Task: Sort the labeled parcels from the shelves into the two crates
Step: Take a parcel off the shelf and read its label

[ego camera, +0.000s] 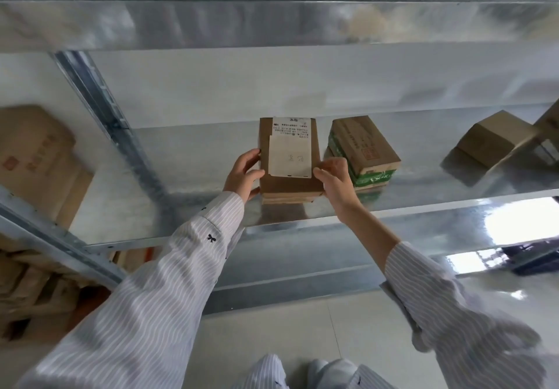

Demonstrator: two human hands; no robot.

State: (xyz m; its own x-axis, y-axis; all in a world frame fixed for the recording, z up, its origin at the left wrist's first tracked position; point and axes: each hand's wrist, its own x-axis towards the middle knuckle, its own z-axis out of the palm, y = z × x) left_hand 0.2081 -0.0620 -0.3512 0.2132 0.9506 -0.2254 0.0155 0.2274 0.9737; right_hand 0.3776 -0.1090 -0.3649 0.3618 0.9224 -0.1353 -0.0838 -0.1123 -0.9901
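A flat brown cardboard parcel with a white label on its top lies on the metal shelf at the centre of the head view. My left hand grips its left edge, thumb on top. My right hand grips its right edge, thumb beside the label. The parcel seems to rest on another thin box beneath it. Just to its right stands a second brown parcel wrapped with green tape. Neither crate is in sight.
Two more cardboard boxes sit at the shelf's far right. A large brown box fills the neighbouring bay at left, behind a slanted steel upright. Another shelf board hangs close above. Lower left holds more boxes; pale floor lies below.
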